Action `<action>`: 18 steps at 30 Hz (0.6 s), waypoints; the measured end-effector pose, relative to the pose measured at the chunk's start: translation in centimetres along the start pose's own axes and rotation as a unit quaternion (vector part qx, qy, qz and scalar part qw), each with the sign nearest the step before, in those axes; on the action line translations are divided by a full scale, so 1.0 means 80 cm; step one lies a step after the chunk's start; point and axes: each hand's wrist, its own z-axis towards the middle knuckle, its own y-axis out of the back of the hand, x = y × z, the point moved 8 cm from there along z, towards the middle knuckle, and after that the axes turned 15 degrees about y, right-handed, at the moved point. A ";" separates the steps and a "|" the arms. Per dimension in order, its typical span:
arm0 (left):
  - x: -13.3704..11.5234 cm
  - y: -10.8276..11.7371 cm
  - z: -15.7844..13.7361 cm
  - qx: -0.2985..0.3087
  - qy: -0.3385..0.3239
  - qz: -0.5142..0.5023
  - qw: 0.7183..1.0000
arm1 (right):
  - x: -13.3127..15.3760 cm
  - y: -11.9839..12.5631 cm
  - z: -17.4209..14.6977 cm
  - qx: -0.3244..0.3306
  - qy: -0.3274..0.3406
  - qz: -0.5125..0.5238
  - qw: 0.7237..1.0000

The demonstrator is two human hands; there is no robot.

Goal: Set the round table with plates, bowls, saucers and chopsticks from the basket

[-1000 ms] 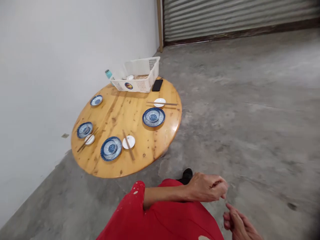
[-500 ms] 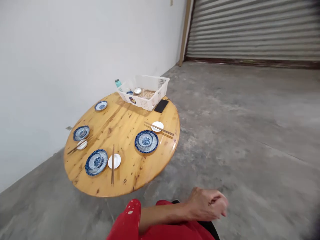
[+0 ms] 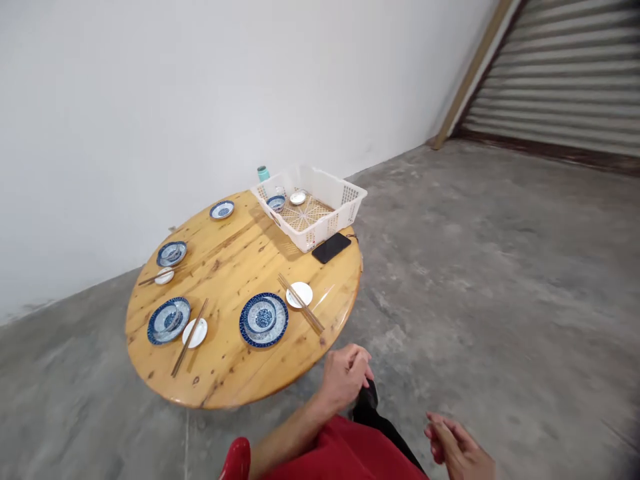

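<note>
My left hand (image 3: 346, 377) hangs just off the front right edge of the round wooden table (image 3: 225, 273), fingers curled in with no item visible in them. Lower right, over the floor, my right hand (image 3: 457, 445) is also loosely closed and seems to hold nothing. Nearest to my left hand on the tabletop are a pair of chopsticks (image 3: 313, 319) across a small white dish (image 3: 301, 293), and a blue-and-white plate (image 3: 277, 337) with a bowl (image 3: 261, 315) on it.
Two similar settings lie to the left, with a plate (image 3: 164, 340) and chopsticks (image 3: 181, 353). Further back are another blue-rimmed dish (image 3: 221, 209), a white plastic basket (image 3: 327, 233) holding a bowl and dish, a black phone (image 3: 331, 248) and a teal bottle (image 3: 263, 173).
My view has turned and moved nearer the table's right side. My left hand has shifted left and up toward the table edge. My right hand has come into view.
</note>
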 end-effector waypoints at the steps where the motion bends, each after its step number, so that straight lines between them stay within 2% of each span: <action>1: -0.016 -0.001 0.010 -0.017 -0.005 -0.007 1.000 | 0.011 0.006 0.030 0.008 -0.005 0.006 1.000; 3: -0.046 0.002 0.025 -0.054 -0.018 -0.017 0.998 | 0.035 0.010 0.086 0.036 -0.025 0.017 0.999; 5: -0.067 0.014 0.037 -0.097 -0.021 -0.024 0.995 | 0.066 0.007 0.138 0.058 -0.014 0.000 0.998; 8: -0.083 0.042 0.052 -0.163 -0.001 -0.029 0.986 | 0.116 -0.022 0.199 0.127 0.027 -0.035 0.991; 12: -0.097 0.090 0.075 -0.220 0.013 -0.041 0.975 | 0.177 -0.083 0.247 0.200 0.096 -0.026 0.975; 15: -0.120 0.133 0.095 -0.250 -0.011 -0.037 0.968 | 0.224 -0.124 0.273 0.237 0.148 -0.001 0.960; 18: -0.148 0.180 0.121 -0.288 -0.033 -0.011 0.957 | 0.282 -0.152 0.303 0.263 0.204 0.001 0.943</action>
